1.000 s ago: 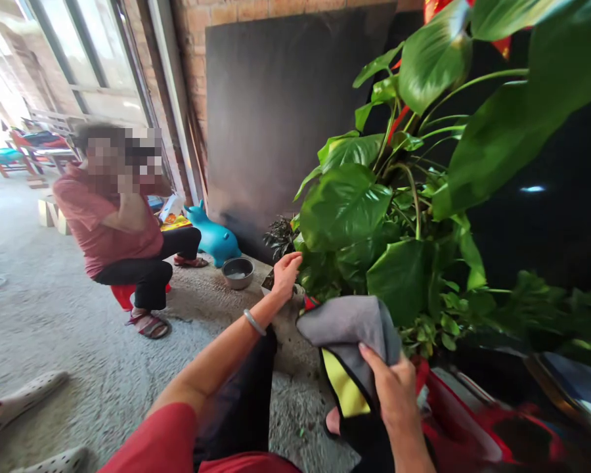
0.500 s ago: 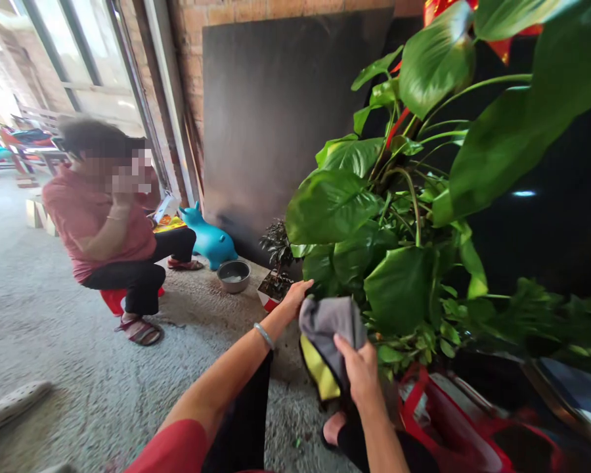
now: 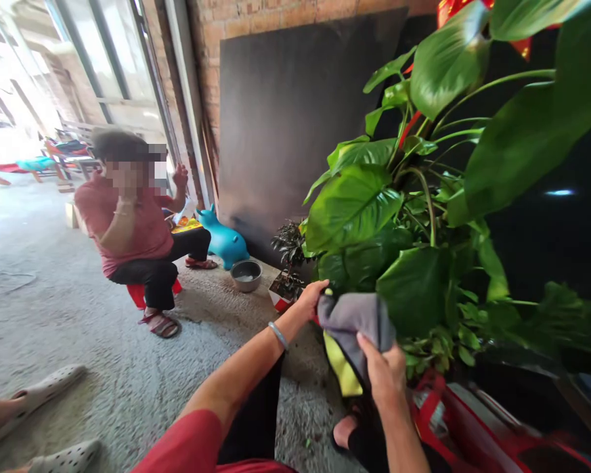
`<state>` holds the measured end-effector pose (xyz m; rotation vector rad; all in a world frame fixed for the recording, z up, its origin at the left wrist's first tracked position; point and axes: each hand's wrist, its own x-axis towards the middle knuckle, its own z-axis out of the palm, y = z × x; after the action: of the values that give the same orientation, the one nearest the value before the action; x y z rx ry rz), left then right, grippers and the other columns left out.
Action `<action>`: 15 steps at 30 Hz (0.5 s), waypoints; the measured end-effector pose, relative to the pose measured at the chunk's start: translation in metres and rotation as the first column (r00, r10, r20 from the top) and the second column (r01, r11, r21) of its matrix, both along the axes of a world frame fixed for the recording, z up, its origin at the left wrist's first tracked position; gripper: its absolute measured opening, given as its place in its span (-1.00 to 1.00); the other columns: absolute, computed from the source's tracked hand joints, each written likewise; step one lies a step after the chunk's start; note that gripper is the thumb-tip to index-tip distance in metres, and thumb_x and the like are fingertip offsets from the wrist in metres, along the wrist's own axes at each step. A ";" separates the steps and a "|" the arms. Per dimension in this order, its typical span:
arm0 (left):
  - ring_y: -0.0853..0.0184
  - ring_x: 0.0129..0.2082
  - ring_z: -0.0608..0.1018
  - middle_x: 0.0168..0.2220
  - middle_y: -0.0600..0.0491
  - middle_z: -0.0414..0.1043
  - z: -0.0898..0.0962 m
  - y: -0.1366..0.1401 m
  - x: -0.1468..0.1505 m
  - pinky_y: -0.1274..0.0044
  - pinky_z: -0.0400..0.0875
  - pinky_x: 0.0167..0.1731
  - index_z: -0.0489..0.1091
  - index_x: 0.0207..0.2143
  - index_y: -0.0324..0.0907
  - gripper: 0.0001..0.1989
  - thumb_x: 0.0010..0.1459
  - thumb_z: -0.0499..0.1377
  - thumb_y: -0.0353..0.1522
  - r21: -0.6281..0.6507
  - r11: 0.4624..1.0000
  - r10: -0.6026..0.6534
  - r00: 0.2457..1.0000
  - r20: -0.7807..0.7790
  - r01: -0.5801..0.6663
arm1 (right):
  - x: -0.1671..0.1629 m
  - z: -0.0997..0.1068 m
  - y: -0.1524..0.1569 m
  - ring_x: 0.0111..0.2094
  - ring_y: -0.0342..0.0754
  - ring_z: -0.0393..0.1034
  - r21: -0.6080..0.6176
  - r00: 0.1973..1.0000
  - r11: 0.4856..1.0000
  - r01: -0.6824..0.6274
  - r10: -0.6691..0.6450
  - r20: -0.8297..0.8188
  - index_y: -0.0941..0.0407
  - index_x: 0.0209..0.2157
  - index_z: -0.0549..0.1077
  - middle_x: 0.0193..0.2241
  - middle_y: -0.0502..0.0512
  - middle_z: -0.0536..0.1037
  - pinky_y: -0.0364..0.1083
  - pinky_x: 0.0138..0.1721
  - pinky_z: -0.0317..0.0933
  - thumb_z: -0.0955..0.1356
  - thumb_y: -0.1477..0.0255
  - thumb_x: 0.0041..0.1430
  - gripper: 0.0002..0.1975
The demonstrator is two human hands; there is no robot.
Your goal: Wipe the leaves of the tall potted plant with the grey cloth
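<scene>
A grey cloth (image 3: 357, 315) with a yellow underside hangs in my right hand (image 3: 388, 368), whose thumb presses on its grey face. To its left, my left hand (image 3: 312, 300) is closed at the lower edge of a broad green leaf (image 3: 359, 259), with a small yellow-green tip showing by the fingers. The cloth covers part of the space between my hands and the leaf. A large leafy plant (image 3: 414, 282) rises in front of me, above and beyond both hands.
A small dark-leaved potted plant (image 3: 286, 286), a grey basin (image 3: 246, 276) and a blue animal-shaped toy (image 3: 224, 242) stand beyond my left hand. A person (image 3: 132, 230) sits on a red stool (image 3: 136, 297). Red bags (image 3: 465, 420) lie at lower right; another person's clog (image 3: 54, 394) is at left.
The view has swung left, so everything sits further right. The seated person's hand has come out beside the head. More of another person's legs and clogs shows at left. My grips look the same.
</scene>
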<state>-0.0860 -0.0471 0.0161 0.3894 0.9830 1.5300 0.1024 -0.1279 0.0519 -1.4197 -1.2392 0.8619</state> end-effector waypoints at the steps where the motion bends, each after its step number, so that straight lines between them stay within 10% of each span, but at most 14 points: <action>1: 0.30 -0.56 0.54 -0.50 -0.01 0.56 0.000 -0.001 -0.003 0.46 0.47 -0.42 0.50 -0.41 -0.23 -0.81 0.07 0.39 -0.30 -0.011 1.000 0.006 1.000 -0.002 -0.006 | 0.002 -0.010 -0.011 -0.24 0.32 0.60 -0.072 0.999 0.997 -0.036 0.035 -0.007 0.07 -0.45 0.55 -0.38 0.29 0.69 0.12 -0.20 0.46 0.50 0.02 -0.32 -0.56; 6: 0.31 -0.52 0.57 -0.45 0.00 0.59 0.000 -0.012 -0.014 0.48 0.48 -0.42 0.49 -0.36 -0.24 -0.90 0.13 0.32 -0.38 -0.021 1.000 0.015 1.000 0.023 -0.015 | 0.038 0.004 -0.050 -0.22 0.32 0.59 -0.208 0.990 0.976 0.063 -0.087 -0.109 0.12 -0.40 0.57 -0.38 0.23 0.69 0.14 -0.16 0.48 0.57 0.05 -0.40 -0.47; 11: 0.31 -0.54 0.57 -0.47 0.00 0.56 0.001 -0.013 0.011 0.48 0.49 -0.41 0.49 -0.36 -0.25 -0.90 0.14 0.33 -0.39 0.009 0.999 -0.034 0.996 0.081 0.033 | 0.028 0.073 -0.015 0.05 0.28 0.52 0.213 0.863 0.850 0.482 -0.417 -0.286 0.19 -0.06 0.55 0.02 0.33 0.63 0.13 -0.01 0.44 0.52 0.02 -0.09 -0.34; 15: 0.29 -0.50 0.57 -0.48 0.00 0.57 -0.002 -0.010 0.028 0.47 0.50 -0.35 0.52 -0.33 -0.25 -0.96 0.16 0.28 -0.43 0.018 1.000 -0.009 0.984 0.177 0.006 | -0.005 0.054 0.008 0.00 0.31 0.54 0.202 0.965 0.950 0.237 -0.206 -0.162 0.16 -0.19 0.55 -0.06 0.38 0.66 0.14 0.02 0.41 0.50 0.02 -0.11 -0.44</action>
<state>-0.0576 -0.0571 0.0137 0.2637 0.8288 1.5393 0.0970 -0.1201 0.1058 -1.2700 -1.0132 0.6367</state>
